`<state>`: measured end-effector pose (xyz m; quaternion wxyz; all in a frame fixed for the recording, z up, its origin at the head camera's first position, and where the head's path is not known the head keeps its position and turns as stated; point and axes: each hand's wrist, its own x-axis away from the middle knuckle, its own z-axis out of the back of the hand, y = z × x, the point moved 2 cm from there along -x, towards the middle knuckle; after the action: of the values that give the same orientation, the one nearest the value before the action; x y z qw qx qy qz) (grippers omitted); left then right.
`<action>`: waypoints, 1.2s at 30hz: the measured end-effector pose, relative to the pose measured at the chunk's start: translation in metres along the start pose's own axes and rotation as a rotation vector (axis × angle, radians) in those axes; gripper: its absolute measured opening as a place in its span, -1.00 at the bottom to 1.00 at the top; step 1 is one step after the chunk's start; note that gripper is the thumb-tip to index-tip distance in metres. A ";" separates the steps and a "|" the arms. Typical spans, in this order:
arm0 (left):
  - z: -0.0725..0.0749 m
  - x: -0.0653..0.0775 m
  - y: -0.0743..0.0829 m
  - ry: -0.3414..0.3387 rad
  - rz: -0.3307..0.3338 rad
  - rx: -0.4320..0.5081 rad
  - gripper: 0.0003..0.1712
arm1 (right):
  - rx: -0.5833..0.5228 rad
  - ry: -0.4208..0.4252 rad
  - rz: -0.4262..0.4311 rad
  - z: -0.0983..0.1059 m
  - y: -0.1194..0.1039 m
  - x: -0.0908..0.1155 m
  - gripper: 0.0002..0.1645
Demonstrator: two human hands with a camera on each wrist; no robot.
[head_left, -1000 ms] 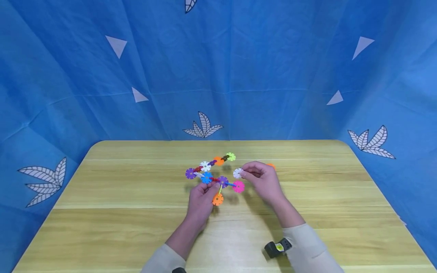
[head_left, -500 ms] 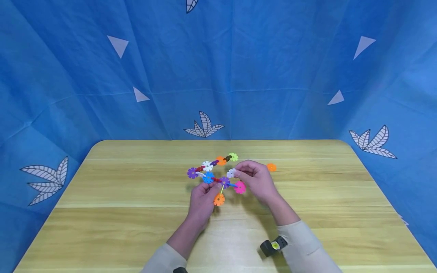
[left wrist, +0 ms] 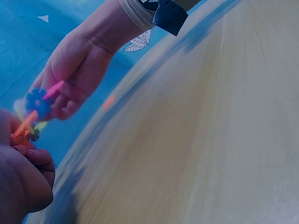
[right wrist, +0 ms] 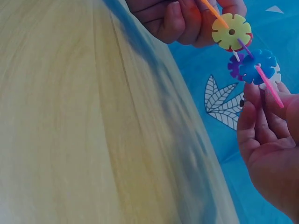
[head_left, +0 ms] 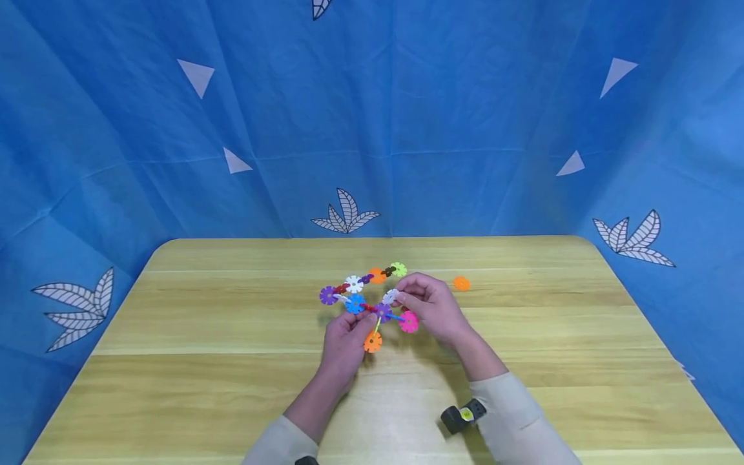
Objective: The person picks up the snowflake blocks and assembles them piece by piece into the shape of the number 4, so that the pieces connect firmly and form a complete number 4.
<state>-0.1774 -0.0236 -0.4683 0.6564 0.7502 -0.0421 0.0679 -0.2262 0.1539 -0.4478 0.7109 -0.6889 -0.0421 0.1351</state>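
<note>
A chain of notched plastic snowflake discs in several colours is held above the table. My left hand (head_left: 343, 342) pinches it near a purple disc (head_left: 382, 313), beside a hanging orange disc (head_left: 372, 342). Between the thumb and fingers of my right hand (head_left: 434, 309) is a white snowflake disc (head_left: 389, 297), right at that purple disc; whether their slots are joined I cannot tell. A pink disc (head_left: 409, 321) sticks out below my right fingers. In the right wrist view, a yellow disc (right wrist: 231, 31) and a blue disc (right wrist: 259, 67) show between both hands.
A loose orange disc (head_left: 462, 283) lies on the wooden table (head_left: 552, 336), right of my right hand. A blue patterned cloth (head_left: 453, 116) hangs behind the table's far edge. A black wrist camera (head_left: 459, 418) sits at my right sleeve.
My right hand has moved left with the white disc, from apart to against the purple disc. The loose orange disc has come fully into sight. My left hand has barely moved.
</note>
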 end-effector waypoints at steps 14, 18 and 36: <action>0.001 0.001 0.000 0.007 -0.003 0.011 -0.80 | -0.030 0.004 -0.024 -0.005 -0.003 0.005 -0.69; -0.001 0.000 0.000 0.026 -0.009 0.024 -0.81 | -0.061 -0.033 0.000 -0.006 -0.006 0.010 -0.62; -0.004 0.005 0.004 0.050 -0.029 0.008 -0.82 | 0.042 -0.008 0.057 -0.016 -0.012 0.020 -0.28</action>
<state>-0.1735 -0.0196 -0.4631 0.6551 0.7515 -0.0146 0.0773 -0.2014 0.1434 -0.4395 0.7209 -0.6743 -0.0224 0.1588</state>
